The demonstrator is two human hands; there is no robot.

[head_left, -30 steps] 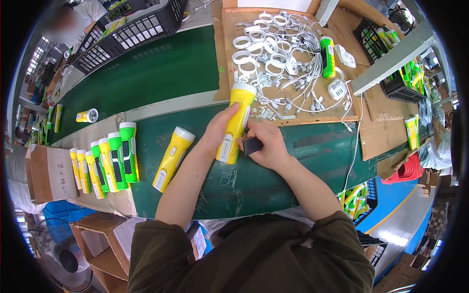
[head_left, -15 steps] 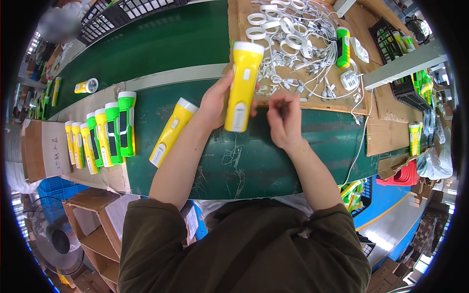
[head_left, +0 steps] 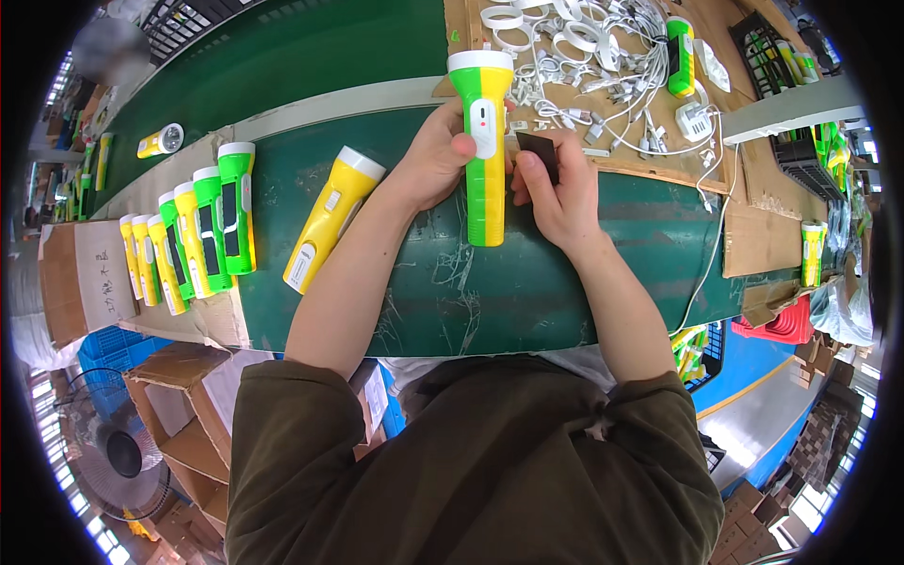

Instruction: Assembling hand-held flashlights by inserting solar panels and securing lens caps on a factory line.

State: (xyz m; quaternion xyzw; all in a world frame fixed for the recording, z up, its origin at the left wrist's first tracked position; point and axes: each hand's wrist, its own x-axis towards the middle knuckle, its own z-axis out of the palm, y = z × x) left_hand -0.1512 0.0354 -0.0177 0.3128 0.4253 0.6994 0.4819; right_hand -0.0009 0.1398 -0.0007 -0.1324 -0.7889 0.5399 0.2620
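My left hand (head_left: 435, 158) grips a green and yellow flashlight (head_left: 486, 202) upright over the table, its white head at the top. The side facing me carries a white oval panel with a small dark slot and a red dot. Close to its right side, my right hand (head_left: 563, 193) pinches a thin dark rectangular piece (head_left: 538, 153) between thumb and fingers. Whether that piece touches the flashlight I cannot tell. Left of my left forearm, a yellow flashlight (head_left: 330, 218) with a white head lies on the green table (head_left: 438, 292), partly behind the arm.
Several yellow or green flashlights (head_left: 209, 226) form a row on cardboard at the left. White cables and rings (head_left: 584, 47) cover a brown board at the far right, beside another green flashlight (head_left: 680, 56). A single flashlight (head_left: 160, 141) lies farther back left. A metal bar (head_left: 791, 118) crosses the right.
The flashlight in my left hand has turned from its yellow side to its green and yellow side with the slot. The dark piece in my right hand now shows. The view has shifted slightly.
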